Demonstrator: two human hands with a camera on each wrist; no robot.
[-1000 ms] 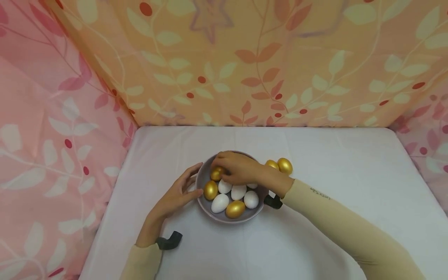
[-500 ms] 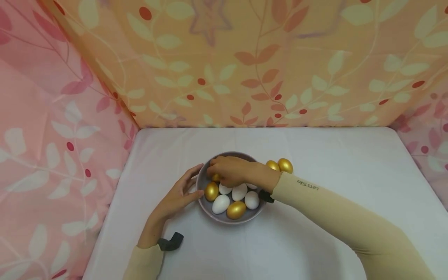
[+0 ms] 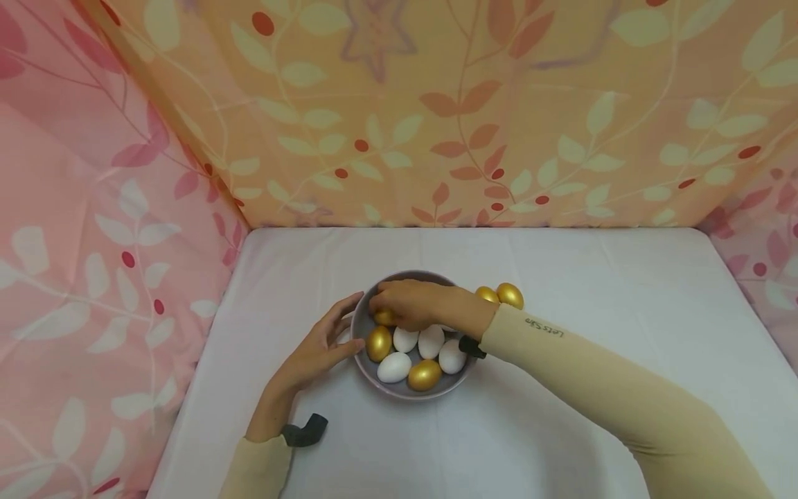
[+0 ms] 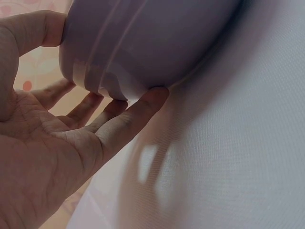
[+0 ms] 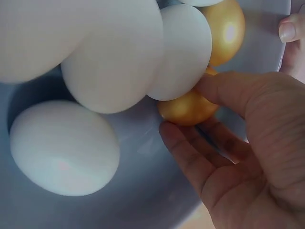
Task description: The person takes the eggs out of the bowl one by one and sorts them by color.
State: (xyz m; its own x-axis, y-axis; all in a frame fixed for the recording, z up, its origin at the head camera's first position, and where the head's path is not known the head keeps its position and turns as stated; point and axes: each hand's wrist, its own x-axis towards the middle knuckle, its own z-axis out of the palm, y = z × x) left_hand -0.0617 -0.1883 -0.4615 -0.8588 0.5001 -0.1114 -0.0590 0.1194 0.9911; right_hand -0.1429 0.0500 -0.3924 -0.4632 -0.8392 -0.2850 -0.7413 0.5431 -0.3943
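A purple-grey bowl (image 4: 147, 43) on the white tabletop holds several white eggs (image 3: 395, 367) and a few golden ones. In the head view my left hand (image 3: 314, 346) lies along the bowl's left side, fingers spread. The left wrist view has its thumb and fingertips against the bowl's outer wall. My right hand (image 3: 405, 303) reaches inside at the far left. In the right wrist view its thumb and fingers pinch a golden egg (image 5: 188, 109), partly hidden behind a white egg (image 5: 186, 52). Another golden egg (image 3: 379, 343) lies just nearer along the left wall.
Two golden eggs (image 3: 510, 296) lie on the table (image 3: 611, 298) to the right of the bowl, behind the right forearm. Flowered cloth walls (image 3: 386, 125) border the table at the back and sides. A black camera mount (image 3: 305, 431) sits on the left wrist.
Since a second ago, the right hand has shifted slightly left and down in the bowl, around the golden egg. Several nearer eggs have moved a little right. The left hand stays at the bowl.
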